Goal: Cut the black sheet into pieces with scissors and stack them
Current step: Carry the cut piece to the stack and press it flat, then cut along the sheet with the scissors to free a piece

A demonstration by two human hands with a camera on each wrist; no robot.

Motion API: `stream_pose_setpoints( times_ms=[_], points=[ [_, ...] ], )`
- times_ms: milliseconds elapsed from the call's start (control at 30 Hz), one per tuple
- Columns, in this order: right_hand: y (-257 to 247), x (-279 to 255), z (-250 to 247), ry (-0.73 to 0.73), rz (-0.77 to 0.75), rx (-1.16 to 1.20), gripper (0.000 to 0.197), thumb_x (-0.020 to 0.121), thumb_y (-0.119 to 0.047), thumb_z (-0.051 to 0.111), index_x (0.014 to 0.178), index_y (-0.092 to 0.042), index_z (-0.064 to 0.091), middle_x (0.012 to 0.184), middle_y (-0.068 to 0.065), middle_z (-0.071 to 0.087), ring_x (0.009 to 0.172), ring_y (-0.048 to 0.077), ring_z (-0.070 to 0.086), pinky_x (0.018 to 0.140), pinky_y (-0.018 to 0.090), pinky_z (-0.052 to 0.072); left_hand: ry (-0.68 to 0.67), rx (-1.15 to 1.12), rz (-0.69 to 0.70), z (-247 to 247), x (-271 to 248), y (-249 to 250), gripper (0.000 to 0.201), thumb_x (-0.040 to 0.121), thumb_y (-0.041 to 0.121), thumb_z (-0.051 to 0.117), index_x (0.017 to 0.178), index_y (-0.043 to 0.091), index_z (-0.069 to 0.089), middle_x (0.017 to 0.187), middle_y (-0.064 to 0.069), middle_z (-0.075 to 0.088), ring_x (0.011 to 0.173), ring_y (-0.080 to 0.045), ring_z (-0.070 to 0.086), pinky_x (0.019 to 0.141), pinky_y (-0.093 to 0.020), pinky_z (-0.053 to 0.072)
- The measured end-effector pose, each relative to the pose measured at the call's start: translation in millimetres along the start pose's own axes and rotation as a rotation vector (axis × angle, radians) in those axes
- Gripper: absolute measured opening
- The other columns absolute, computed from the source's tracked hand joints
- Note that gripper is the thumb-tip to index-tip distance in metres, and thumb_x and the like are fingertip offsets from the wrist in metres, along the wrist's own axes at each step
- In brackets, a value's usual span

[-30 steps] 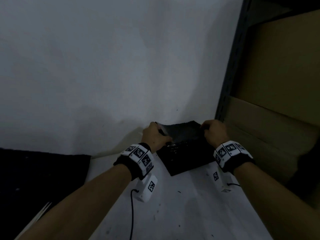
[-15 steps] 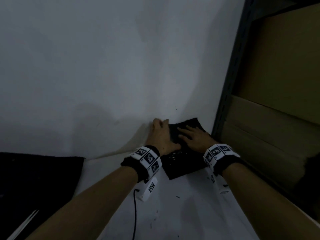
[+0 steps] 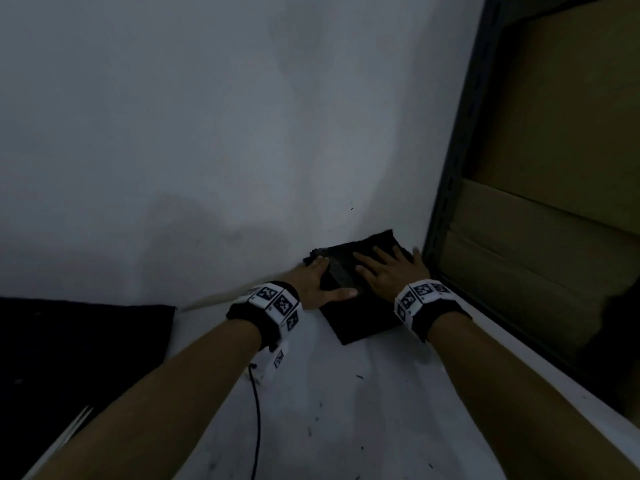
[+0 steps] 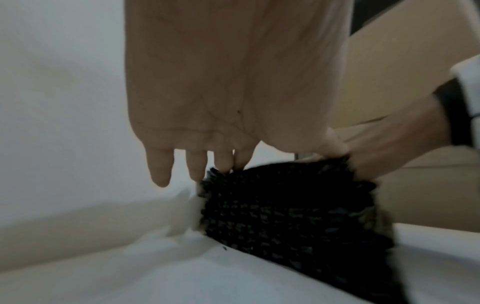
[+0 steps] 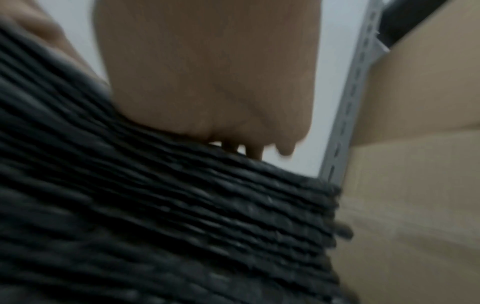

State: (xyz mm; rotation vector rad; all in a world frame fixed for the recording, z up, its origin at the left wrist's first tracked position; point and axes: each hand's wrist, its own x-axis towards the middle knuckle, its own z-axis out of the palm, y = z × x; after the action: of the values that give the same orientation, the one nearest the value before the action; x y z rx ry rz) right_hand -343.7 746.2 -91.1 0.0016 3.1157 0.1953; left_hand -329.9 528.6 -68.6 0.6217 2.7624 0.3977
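A stack of black pieces [image 3: 360, 320] sits on the white table [image 3: 346, 410], pushed into the far corner where the white wall [image 3: 207, 133] meets a grey metal shelf post [image 3: 450, 188]. From the head view it reads as a squarish dark block with one corner pointing toward the person. The left wrist view shows its side as many thin, rough-edged layers [image 4: 285, 209], and the right wrist view shows the same ribbed layering [image 5: 182, 205], blurred.

The left hand [image 3: 317, 280] lies flat at the stack's left edge, fingers straight and slightly spread, thumb stretched across the top; its fingertips [image 4: 223, 164] touch the far upper edge. The right hand [image 3: 388, 271] rests palm down on top of the stack, fingers straight and fanned out, holding nothing. Both forearms reach forward, each wrist wearing a band with black-and-white markers.

A larger black sheet [image 3: 76, 358] lies on the table at the left, well apart from the stack. Brown cardboard [image 3: 554, 168] fills the shelf to the right.
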Motion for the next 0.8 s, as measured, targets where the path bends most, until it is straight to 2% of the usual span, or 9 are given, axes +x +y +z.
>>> stream_pose_setpoints(
  times_ms=[67, 133, 200, 267, 300, 367, 500, 667, 800],
  points=[
    [-8.5, -11.2, -9.3, 0.228, -0.017, -0.096, 0.055, 0.1, -0.059, 0.012, 0.151, -0.047, 0.031, 0.16, -0.001, 0.035, 0.146, 0.028, 0.031, 0.119, 0.055, 0.002, 0.001, -0.007, 0.024, -6.9, -26.1, -0.7, 0.1, 0.087, 0.076, 0.042, 0.16, 0.022, 0.0, 0.167, -0.002, 0.002, 0.152, -0.026, 0.01, 0.121, -0.033, 0.012],
    [-23.7, -26.5, -20.0, 0.47, -0.028, -0.077, 0.057, 0.1, -0.049, 0.019, 0.126, -0.028, 0.065, 0.127, 0.006, 0.066, 0.117, 0.028, 0.059, 0.114, 0.048, 0.019, 0.01, -0.035, 0.017, -16.5, -58.0, -7.3, 0.093, 0.09, 0.072, 0.044, 0.16, 0.022, 0.007, 0.165, -0.003, 0.014, 0.149, -0.024, 0.022, 0.117, -0.029, 0.019],
    [-41.5, -45.6, -29.1, 0.674, -0.071, -0.01, 0.039, 0.1, -0.037, 0.039, 0.101, -0.016, 0.071, 0.098, 0.009, 0.072, 0.093, 0.03, 0.065, 0.096, 0.043, 0.036, 0.035, -0.018, -0.015, -27.8, -89.7, -20.8, 0.087, 0.09, 0.072, 0.044, 0.157, 0.02, 0.021, 0.162, -0.004, 0.027, 0.145, -0.023, 0.031, 0.116, -0.03, 0.024],
    [-64.9, -67.7, -41.7, 0.708, -0.146, 0.078, 0.017, 0.095, -0.025, 0.056, 0.089, -0.012, 0.066, 0.084, 0.01, 0.068, 0.08, 0.032, 0.063, 0.076, 0.039, 0.043, 0.06, 0.04, -0.044, -40.0, -123.0, -40.4, 0.074, 0.092, 0.069, 0.046, 0.145, 0.017, 0.05, 0.148, -0.005, 0.049, 0.131, -0.023, 0.048, 0.111, -0.032, 0.037],
    [-79.8, -80.3, -48.5, 0.668, -0.193, 0.16, 0.014, 0.094, -0.02, 0.058, 0.084, -0.01, 0.062, 0.081, 0.011, 0.066, 0.075, 0.033, 0.062, 0.069, 0.038, 0.045, 0.081, 0.042, -0.06, -45.2, -141.1, -52.5, 0.063, 0.093, 0.064, 0.049, 0.129, 0.016, 0.064, 0.132, -0.005, 0.063, 0.116, -0.021, 0.059, 0.102, -0.031, 0.046],
    [-113.8, -107.7, -57.7, 0.497, -0.302, 0.321, 0.016, 0.095, -0.018, 0.056, 0.083, -0.009, 0.06, 0.08, 0.012, 0.065, 0.073, 0.034, 0.061, 0.066, 0.042, 0.053, 0.128, -0.028, -0.101, -52.2, -179.7, -77.5, 0.044, 0.094, 0.052, 0.059, 0.102, 0.012, 0.073, 0.1, -0.003, 0.075, 0.087, -0.015, 0.071, 0.083, -0.028, 0.056],
    [-195.7, -169.1, -66.0, 0.164, -0.507, 0.515, 0.016, 0.097, -0.027, 0.057, 0.096, -0.016, 0.07, 0.087, 0.007, 0.074, 0.077, 0.023, 0.067, 0.075, 0.034, 0.056, 0.209, -0.081, -0.198, -52.5, -264.6, -120.4, 0.025, 0.094, 0.03, 0.066, 0.084, 0.007, 0.071, 0.075, -0.002, 0.076, 0.065, -0.012, 0.072, 0.059, -0.022, 0.057],
    [-304.7, -235.9, -61.5, -0.036, -0.707, 0.578, 0.024, 0.098, -0.034, 0.059, 0.111, -0.016, 0.068, 0.103, 0.005, 0.072, 0.093, 0.021, 0.065, 0.076, 0.026, 0.047, 0.2, -0.009, -0.324, -25.5, -360.8, -160.3, 0.013, 0.09, 0.022, 0.067, 0.081, 0.013, 0.071, 0.068, -0.001, 0.074, 0.064, -0.016, 0.071, 0.063, -0.03, 0.061],
    [-366.3, -266.2, -56.7, -0.114, -0.729, 0.617, 0.023, 0.1, -0.032, 0.056, 0.118, -0.02, 0.064, 0.111, 0.008, 0.069, 0.1, 0.025, 0.065, 0.083, 0.031, 0.052, 0.113, 0.163, -0.406, 5.3, -408.8, -184.2, 0.012, 0.089, 0.029, 0.069, 0.097, 0.02, 0.067, 0.099, -0.002, 0.07, 0.09, -0.022, 0.065, 0.082, -0.038, 0.056]
  ],
)
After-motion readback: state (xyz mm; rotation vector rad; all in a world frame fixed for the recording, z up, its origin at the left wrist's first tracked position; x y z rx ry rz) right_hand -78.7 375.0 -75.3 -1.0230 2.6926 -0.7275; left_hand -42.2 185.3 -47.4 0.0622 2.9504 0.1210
